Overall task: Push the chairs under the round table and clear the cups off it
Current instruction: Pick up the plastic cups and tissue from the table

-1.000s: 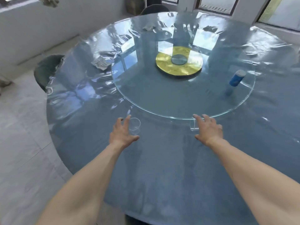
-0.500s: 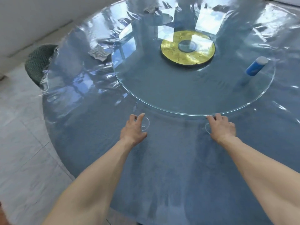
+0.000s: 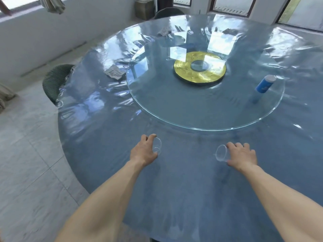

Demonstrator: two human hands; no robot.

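1. Left hand (image 3: 144, 152): near edge of the table, fingers and thumb curled round a clear plastic cup (image 3: 157, 145); cup upright or nearly so, at or just above the table surface, contact not discernible.
2. Right hand (image 3: 242, 155): level with the left, well apart from it, grasping a second clear cup (image 3: 221, 153); this cup tilted, its open mouth turned toward the left hand.
3. Table (image 3: 174, 189): large, round, blue-grey, under a glossy wrinkled transparent cover that mirrors the windows.
4. Glass turntable (image 3: 192, 109): round, raised at the middle of the table, its near rim just beyond both hands.
5. Blue can (image 3: 264, 84): white top, standing near the right rim of the turntable.
6. Gold disc (image 3: 199, 69): at the turntable's hub, dark round centre.
7. Crumpled wrapper (image 3: 113, 72): silver-grey, on the table cover just left of the turntable.
8. Left chair (image 3: 56, 81): dark woven back, pushed in against the table's left edge.
9. Far chair (image 3: 168, 12): dark back visible past the far rim of the table.
10. Further crumpled scraps (image 3: 164, 31): far side of the table, details too small to tell.
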